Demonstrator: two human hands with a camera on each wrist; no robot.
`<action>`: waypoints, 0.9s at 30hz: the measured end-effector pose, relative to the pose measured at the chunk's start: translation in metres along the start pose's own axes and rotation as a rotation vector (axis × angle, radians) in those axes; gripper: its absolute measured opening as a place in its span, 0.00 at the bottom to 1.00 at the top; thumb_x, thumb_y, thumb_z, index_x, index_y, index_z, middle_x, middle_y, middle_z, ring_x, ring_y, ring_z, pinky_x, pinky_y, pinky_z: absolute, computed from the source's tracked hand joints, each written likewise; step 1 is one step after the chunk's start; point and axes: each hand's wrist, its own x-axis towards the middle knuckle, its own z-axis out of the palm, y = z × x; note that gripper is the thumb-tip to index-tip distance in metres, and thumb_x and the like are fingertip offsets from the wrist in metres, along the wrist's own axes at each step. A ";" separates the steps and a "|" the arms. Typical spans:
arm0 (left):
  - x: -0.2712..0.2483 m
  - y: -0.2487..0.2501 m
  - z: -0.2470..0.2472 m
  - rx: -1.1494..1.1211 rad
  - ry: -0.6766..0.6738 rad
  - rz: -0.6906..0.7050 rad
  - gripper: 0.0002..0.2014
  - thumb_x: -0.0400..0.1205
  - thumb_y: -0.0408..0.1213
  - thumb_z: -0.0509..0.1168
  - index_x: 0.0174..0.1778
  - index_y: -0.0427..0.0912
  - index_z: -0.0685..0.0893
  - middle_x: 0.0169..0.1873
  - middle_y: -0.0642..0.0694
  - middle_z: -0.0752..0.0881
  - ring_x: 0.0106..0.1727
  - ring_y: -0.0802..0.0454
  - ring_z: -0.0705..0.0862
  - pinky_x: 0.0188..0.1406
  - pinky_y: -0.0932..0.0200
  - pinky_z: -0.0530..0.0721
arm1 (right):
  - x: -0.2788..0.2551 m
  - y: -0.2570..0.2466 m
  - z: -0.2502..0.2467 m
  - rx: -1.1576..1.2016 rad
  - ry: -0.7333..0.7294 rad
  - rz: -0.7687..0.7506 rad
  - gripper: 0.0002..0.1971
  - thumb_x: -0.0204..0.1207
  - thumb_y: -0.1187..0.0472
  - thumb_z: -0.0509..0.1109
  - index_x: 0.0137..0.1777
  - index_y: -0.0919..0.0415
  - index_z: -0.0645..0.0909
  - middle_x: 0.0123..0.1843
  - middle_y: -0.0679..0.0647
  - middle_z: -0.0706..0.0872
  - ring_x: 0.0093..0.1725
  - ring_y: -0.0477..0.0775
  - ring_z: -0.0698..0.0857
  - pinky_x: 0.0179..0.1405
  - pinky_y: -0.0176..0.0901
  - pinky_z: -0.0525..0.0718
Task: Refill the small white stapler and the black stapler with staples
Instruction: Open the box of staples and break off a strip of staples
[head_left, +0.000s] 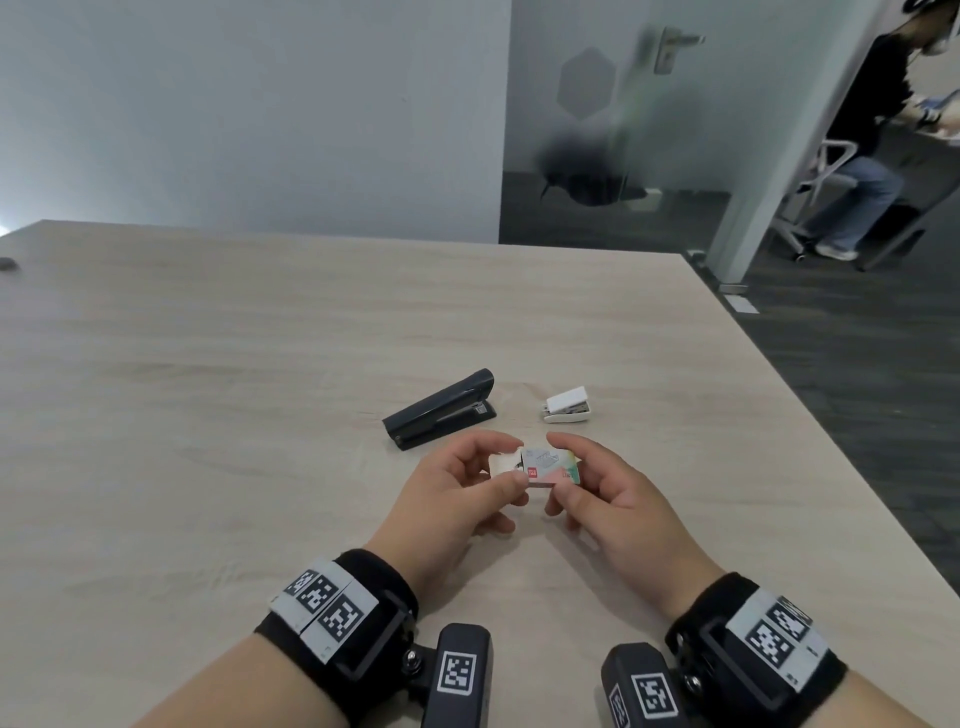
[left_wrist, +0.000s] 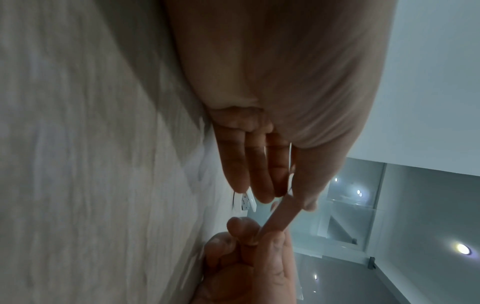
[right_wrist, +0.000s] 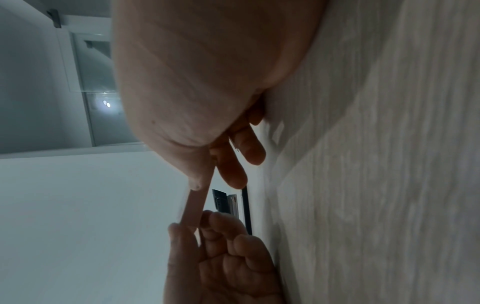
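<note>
So far the refill has barely begun: neither stapler shows new staples, and only the box is being opened. At about eleven o'clock from the hands, the long black plastic stapler (head_left: 440, 409) lies closed on the pale wood-grain tabletop (head_left: 208, 389), untouched. Nearer, the left hand (head_left: 457, 488) has its grip pinched on the white inner tray of the small printed cardboard staple box (head_left: 549, 466), which is slid partly out at the box's nine o'clock end. The right hand (head_left: 602, 493) pinches the box's sleeve between thumb and fingers, holding it just above the tabletop. At one o'clock sits the small white plastic stapler (head_left: 567, 405), jaw slightly agape, apart from the black one. Counted: two staplers, one staple box, two hands. Taking out strips and loading both staplers all remains.
</note>
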 end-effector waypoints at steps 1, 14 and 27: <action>0.001 -0.001 -0.001 0.003 -0.002 -0.005 0.13 0.78 0.26 0.77 0.57 0.40 0.89 0.46 0.43 0.92 0.42 0.49 0.89 0.33 0.54 0.88 | 0.000 0.000 0.000 0.001 -0.004 0.001 0.22 0.86 0.65 0.68 0.71 0.38 0.79 0.39 0.47 0.92 0.37 0.39 0.86 0.44 0.34 0.82; 0.002 0.003 0.004 -0.010 0.028 -0.010 0.08 0.89 0.29 0.64 0.47 0.38 0.88 0.41 0.43 0.92 0.38 0.49 0.87 0.27 0.54 0.83 | 0.001 0.001 -0.001 0.009 -0.007 0.014 0.21 0.87 0.66 0.66 0.71 0.40 0.81 0.39 0.49 0.91 0.37 0.43 0.84 0.44 0.39 0.83; 0.002 -0.001 0.000 0.048 0.030 0.017 0.17 0.71 0.30 0.78 0.52 0.50 0.87 0.50 0.42 0.86 0.40 0.42 0.83 0.31 0.54 0.87 | -0.001 -0.001 0.000 0.003 0.032 0.015 0.18 0.88 0.63 0.67 0.69 0.39 0.82 0.37 0.49 0.90 0.36 0.46 0.83 0.44 0.39 0.85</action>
